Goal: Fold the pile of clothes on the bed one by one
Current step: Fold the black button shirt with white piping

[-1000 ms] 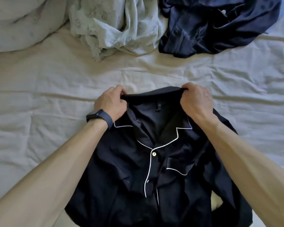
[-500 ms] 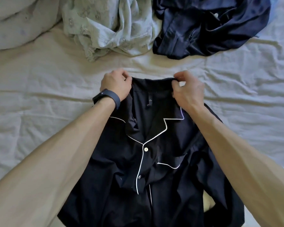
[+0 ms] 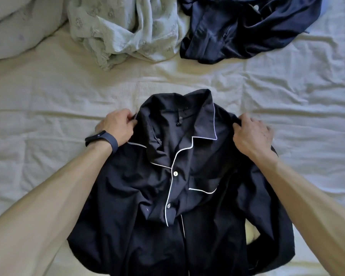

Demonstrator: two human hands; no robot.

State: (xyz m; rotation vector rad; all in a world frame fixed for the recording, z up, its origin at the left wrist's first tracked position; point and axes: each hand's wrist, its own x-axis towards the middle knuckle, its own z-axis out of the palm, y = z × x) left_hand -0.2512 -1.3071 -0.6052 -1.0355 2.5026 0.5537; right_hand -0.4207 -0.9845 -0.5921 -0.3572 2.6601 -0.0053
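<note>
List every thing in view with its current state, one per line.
Navy pyjama shirt with white piping: front up on the bed, unfolded, rumpled.
Left hand: pinches the shirt's shoulder.
Right hand: pinches the other shoulder.
Pale green patterned garment: crumpled heap, unfolded.
Dark blue satin garment: crumpled heap, unfolded.
Cream bed sheet: wrinkled.

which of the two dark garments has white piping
The dark button-front shirt spread nearest, gripped at its shoulders by the left hand and right hand. The crumpled shiny navy garment at the far right shows none.
</note>
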